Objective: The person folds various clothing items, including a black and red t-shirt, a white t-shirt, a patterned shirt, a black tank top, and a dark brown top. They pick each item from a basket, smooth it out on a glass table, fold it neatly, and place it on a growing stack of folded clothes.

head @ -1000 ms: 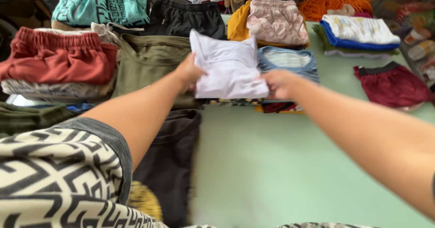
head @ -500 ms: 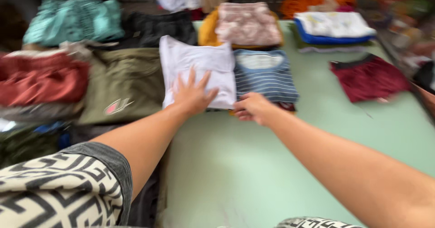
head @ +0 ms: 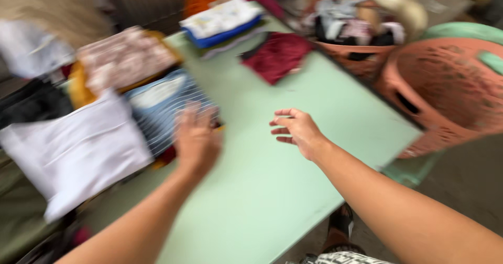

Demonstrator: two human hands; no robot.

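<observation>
A pale green flat-topped bench (head: 293,190) is filling the view, blurred by camera motion. The folded white cotton garment (head: 78,151) is lying at the bench's left edge, touching the folded blue-and-white striped shirt (head: 167,104) beside it. The left hand (head: 196,138) is hovering by the striped shirt's near corner, fingers spread, grip apart and holding nothing; contact cannot be told through the blur. The right hand (head: 298,130) is hanging over bare bench, fingers loosely curled, grip apart, empty. A folded dark red garment (head: 277,57) is lying farther back. Two salmon-pink perforated plastic laundry baskets (head: 445,85) are standing off the right edge.
</observation>
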